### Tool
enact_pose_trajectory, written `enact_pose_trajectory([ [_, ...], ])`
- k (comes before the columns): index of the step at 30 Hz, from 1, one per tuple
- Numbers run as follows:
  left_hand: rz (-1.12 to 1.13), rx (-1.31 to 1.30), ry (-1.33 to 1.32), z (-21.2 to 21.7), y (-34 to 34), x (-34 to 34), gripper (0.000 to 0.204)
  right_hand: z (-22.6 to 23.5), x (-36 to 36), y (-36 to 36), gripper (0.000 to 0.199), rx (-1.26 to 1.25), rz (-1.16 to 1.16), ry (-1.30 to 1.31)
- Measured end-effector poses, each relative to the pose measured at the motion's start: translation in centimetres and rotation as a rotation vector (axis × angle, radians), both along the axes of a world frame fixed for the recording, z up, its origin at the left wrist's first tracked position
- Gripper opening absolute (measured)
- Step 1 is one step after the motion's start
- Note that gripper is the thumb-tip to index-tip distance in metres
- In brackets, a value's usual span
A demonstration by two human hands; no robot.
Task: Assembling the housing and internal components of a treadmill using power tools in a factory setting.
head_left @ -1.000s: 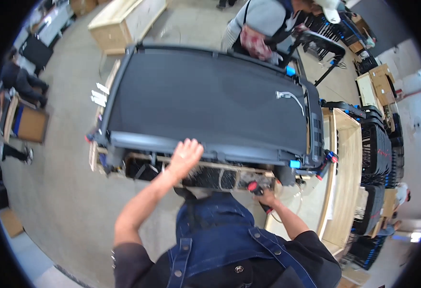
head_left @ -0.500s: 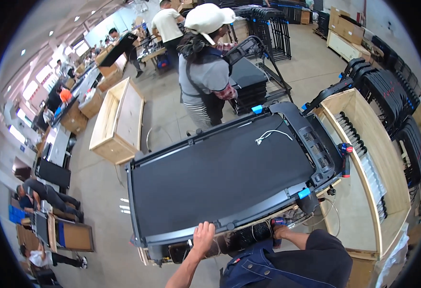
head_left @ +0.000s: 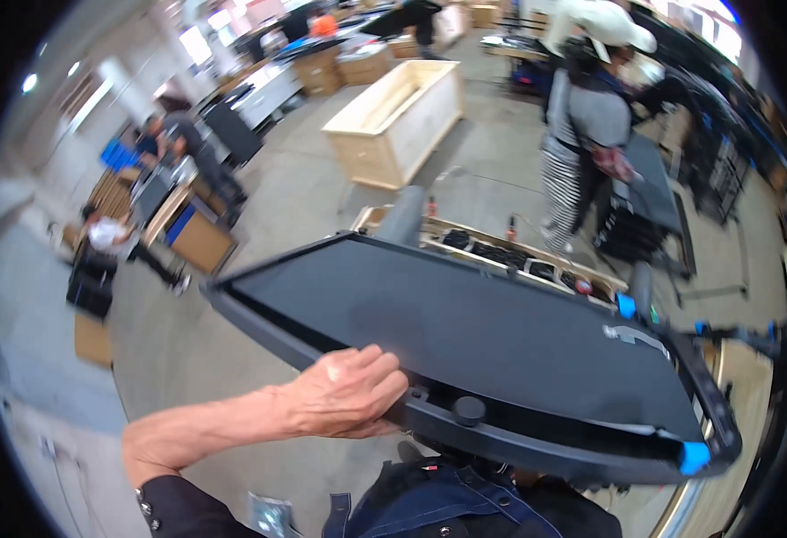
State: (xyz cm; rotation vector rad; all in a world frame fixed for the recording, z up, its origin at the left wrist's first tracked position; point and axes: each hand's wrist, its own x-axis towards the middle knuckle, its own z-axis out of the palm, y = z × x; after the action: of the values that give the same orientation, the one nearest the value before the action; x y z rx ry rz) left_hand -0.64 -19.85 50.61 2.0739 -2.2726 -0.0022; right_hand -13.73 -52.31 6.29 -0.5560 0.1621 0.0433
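A treadmill (head_left: 492,332) with a black belt and dark side rails is lifted and tilted in front of me. My left hand (head_left: 349,394) is closed around its near side rail (head_left: 546,439), left of a round black knob (head_left: 469,411). Blue foam pieces (head_left: 696,458) cover corners at the treadmill's right end, where white cable lies on the deck. Beneath and beyond it shows a wooden bench frame (head_left: 447,235) holding dark parts and red-tipped tools. My right hand does not show; the treadmill and my apron cover that area.
An open wooden crate (head_left: 393,125) stands on the floor beyond. A person in a white cap (head_left: 591,125) stands beside a stack of black treadmill decks at the far right. Two people work at a bench on the left. Another wooden crate (head_left: 734,403) borders the right side.
The treadmill has risen off the bench and tilted, uncovering the bench beyond it. My left hand has come up with the rail, my right hand has gone from sight, and the view has swung left.
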Motion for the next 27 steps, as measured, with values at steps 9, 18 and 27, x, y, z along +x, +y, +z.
enact_pose_trajectory([
  [9, 0.164, -0.573, -0.233, 2.1, 13.9, -1.8, 0.046, 5.6, 10.6, 13.8, 0.093, 0.583, -0.156, -0.321],
  [18, 0.166, -0.908, -0.366, 0.5, 35.2, 7.4, 0.013, 4.0, 14.5, 31.3, 0.083, 0.612, 0.091, -0.288],
  [27, 0.161, -0.943, -0.289, 3.7, 61.6, 22.7, 0.066, 3.7, 24.1, 53.2, 0.078, 0.385, 0.023, -0.11],
])
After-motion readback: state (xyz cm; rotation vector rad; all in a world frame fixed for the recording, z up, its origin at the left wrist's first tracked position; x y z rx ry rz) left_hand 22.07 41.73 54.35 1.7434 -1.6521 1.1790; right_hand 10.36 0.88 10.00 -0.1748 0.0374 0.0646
